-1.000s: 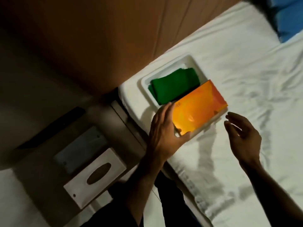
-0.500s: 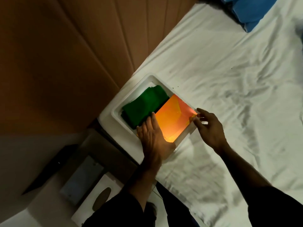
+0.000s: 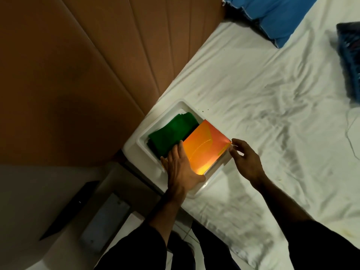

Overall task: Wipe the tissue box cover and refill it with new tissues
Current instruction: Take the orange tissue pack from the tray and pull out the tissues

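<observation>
The orange pack (image 3: 206, 148) lies tilted in the white tray (image 3: 171, 112), which sits at the bed (image 3: 253, 94) corner next to the brown headboard (image 3: 78, 75). Beside the pack, inside the tray, is a green cloth (image 3: 171, 133). The left hand (image 3: 181, 168) lies flat with open fingers on the pack's near-left edge. The right hand (image 3: 245, 160) pinches the pack's right corner with its fingertips. To the right the sheet is free.

Left hand (image 3: 182, 167) flat, palm down, fingers together and extended, forearm reaching up from lower centre. Right hand (image 3: 246, 159) beside it, fingertips (image 3: 232, 142) curled in a light pinch, forearm angled in from lower right.
</observation>
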A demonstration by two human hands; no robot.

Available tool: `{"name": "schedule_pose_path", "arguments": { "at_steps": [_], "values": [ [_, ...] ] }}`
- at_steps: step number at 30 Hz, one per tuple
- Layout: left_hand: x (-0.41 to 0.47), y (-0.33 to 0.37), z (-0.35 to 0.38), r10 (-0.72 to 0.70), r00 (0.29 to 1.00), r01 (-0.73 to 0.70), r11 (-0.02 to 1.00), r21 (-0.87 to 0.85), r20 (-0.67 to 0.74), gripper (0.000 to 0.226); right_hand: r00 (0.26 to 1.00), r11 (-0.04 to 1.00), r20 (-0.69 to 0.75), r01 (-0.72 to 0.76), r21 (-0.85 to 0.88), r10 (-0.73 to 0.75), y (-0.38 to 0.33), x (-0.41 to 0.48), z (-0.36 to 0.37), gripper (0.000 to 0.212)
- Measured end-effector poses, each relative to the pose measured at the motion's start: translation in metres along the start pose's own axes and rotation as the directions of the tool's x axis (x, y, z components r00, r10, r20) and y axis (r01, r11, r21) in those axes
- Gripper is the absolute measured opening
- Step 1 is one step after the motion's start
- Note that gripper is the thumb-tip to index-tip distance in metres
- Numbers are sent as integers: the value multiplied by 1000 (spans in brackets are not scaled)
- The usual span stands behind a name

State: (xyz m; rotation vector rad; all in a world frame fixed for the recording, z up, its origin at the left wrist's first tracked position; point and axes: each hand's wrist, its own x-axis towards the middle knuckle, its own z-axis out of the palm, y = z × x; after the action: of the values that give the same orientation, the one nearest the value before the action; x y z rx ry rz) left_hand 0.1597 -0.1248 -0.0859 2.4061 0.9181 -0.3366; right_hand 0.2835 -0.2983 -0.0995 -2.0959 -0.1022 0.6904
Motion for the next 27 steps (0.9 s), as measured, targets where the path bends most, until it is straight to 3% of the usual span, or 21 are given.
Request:
{"name": "schedule_pose_path", "arguments": {
  "at_steps": [4, 10, 18, 22, 24, 27],
  "values": [
    [-3, -5, -7, 8, 1000, -8, 998, -55, -7, 136, 999, 998, -1, 35, -56, -35, -6, 4, -3, 33],
    [-16, -11, -31, 55, 997, -62, 990, -125, -60, 134, 997, 970, 69, 13, 243, -31, -43, -13, -16, 34],
    [-83, -32, -66, 107, 986, -135, 960, -246, -125, 134, 977, 900, 66, 158, 407, -201, -107, -88, -33, 31],
    [-125, -46, -66, 120, 978, -169, 935, -311, -172, 130, 946, 923, 119, 258, 286, -301, -128, -139, -37, 32],
    [-142, -54, -63, 104, 982, -155, 922, -354, -160, 130, 943, 940, 111, 290, 178, -312, -131, -162, -37, 18],
    [-163, -71, -58, 95, 988, -136, 910, -392, -120, 134, 938, 939, 82, 342, -33, -338, -136, -194, -35, 18]
  ]
}}
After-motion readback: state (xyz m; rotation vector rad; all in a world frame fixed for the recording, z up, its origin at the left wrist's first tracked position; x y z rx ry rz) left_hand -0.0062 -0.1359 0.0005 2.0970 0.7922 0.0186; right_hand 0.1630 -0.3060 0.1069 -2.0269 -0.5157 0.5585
